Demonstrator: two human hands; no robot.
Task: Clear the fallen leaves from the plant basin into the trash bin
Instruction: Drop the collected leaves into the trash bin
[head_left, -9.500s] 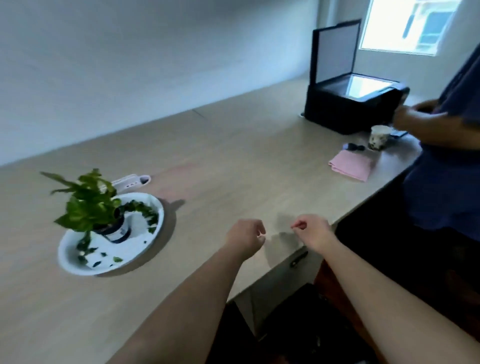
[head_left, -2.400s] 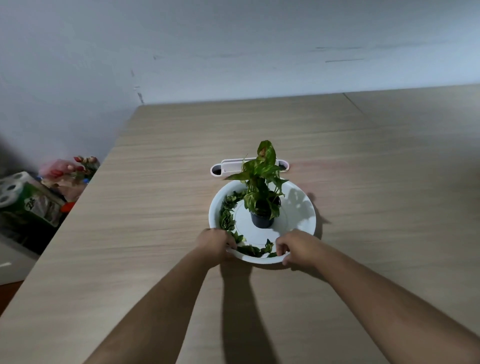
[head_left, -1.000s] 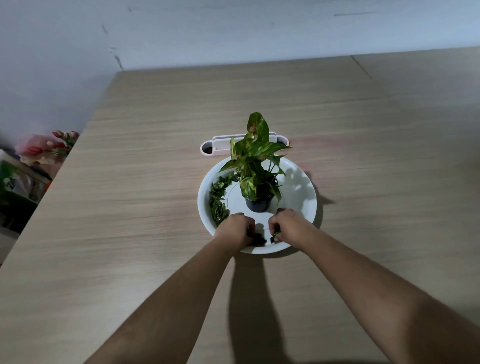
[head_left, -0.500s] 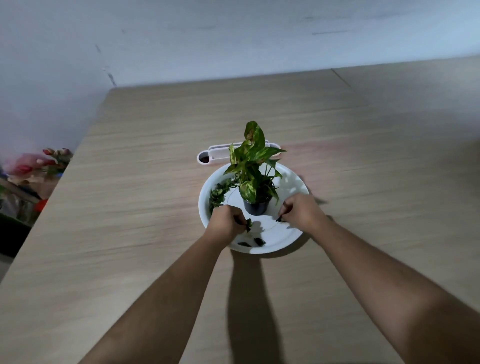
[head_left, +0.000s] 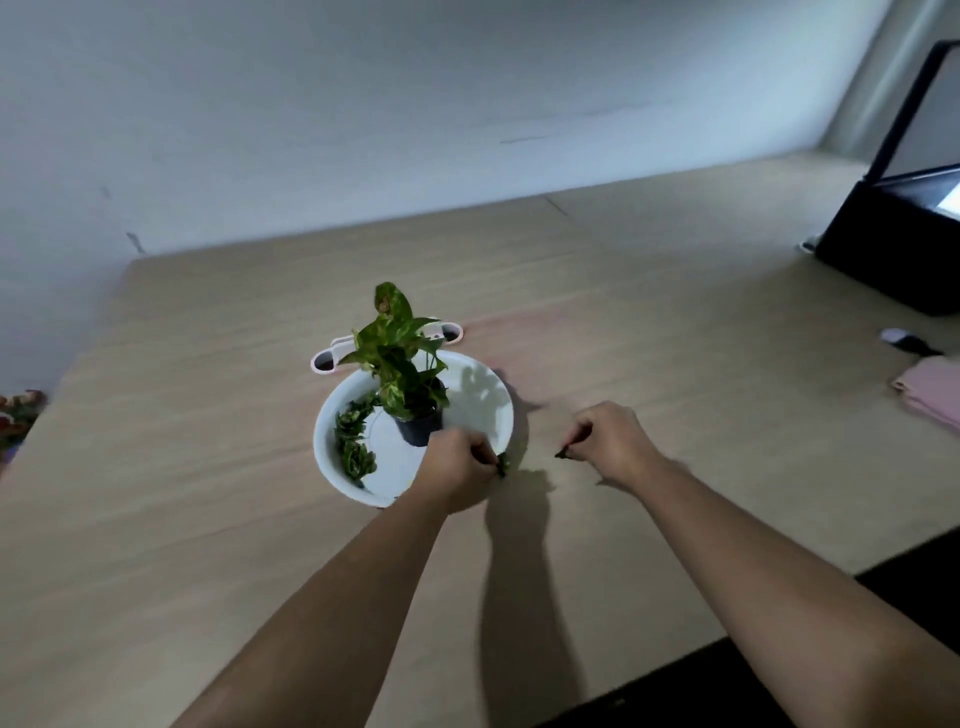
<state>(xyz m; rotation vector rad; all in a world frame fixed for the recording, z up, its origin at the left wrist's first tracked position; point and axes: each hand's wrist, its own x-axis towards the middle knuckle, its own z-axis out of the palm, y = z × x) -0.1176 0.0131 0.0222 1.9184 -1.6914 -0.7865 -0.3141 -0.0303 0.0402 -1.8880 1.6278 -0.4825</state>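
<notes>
My left hand (head_left: 457, 470) pinches fallen dark green leaves (head_left: 502, 464) at the round white plastic basin (head_left: 498, 395)'s near rim; my right hand (head_left: 605, 441), just right of it, pinches another scrap for binning; more leaves lie inside, left

Wooden table (head_left: 208, 519) bears white basin (head_left: 327, 457), black printer (head_left: 893, 249), pink cloth (head_left: 930, 389).

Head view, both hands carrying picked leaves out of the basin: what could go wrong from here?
1. The right hand pinches only a small leaf by its fingertips over the table; it may drop.
2. No trash bin is in view, so the carry may be long.
3. The left hand is close to the potted plant in the basin; a bump could tip it.
</notes>
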